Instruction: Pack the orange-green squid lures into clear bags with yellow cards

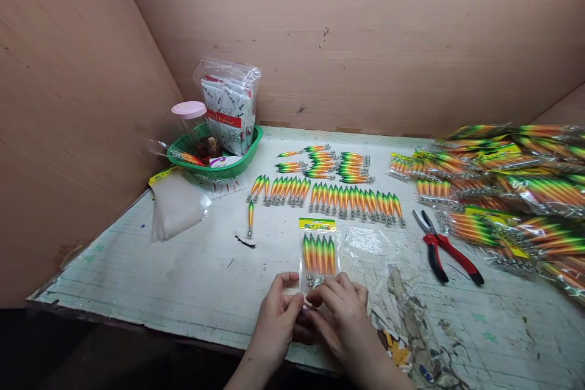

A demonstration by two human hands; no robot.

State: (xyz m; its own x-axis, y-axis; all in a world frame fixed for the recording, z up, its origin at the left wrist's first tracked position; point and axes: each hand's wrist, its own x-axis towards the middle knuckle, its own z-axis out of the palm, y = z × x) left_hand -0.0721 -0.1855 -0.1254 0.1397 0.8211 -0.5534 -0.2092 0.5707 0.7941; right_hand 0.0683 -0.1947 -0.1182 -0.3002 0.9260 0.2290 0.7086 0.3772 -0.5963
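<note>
Fingers (325,294) pinch glossy pouch (319,226) of tapered lures (319,254)

We hold a clear plastic bag (319,263) by its near end, right in front of us. A yellow-and-green card (317,225) tops its far end. Inside, five fishing lures (319,251) lie side by side, green tips away from us, orange bodies and silvery hooks toward us.

The white tabletop (137,280) is softly lit, while the space (114,350) below its front edge is lost in near-black shadow. Glare is scattered over the clear film (368,239); lettering on the held packet (317,225) is legibly rendered, but the piled packets (548,186) at far right are stretched.
</note>
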